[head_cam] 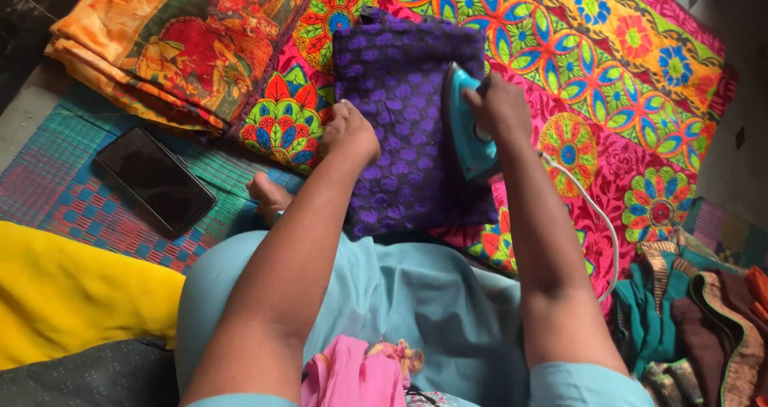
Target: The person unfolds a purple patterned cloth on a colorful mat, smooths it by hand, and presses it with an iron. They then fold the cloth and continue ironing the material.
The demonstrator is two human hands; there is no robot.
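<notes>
A folded purple patterned cloth (400, 111) lies on a bright floral sheet (608, 63) spread on the floor. My right hand (500, 107) grips the handle of a teal electric iron (466, 127), which rests on the cloth's right edge. My left hand (348, 131) presses down, fingers curled, on the cloth's left edge. The iron's white cord (596, 215) trails down to the right along my forearm.
A folded orange printed cloth (172, 43) lies at the upper left. A dark phone (156, 179) sits on a woven mat (56, 167). Yellow fabric (80, 291) is at the left, pink cloth (356, 371) on my lap, teal and brown clothes (696, 311) at the right.
</notes>
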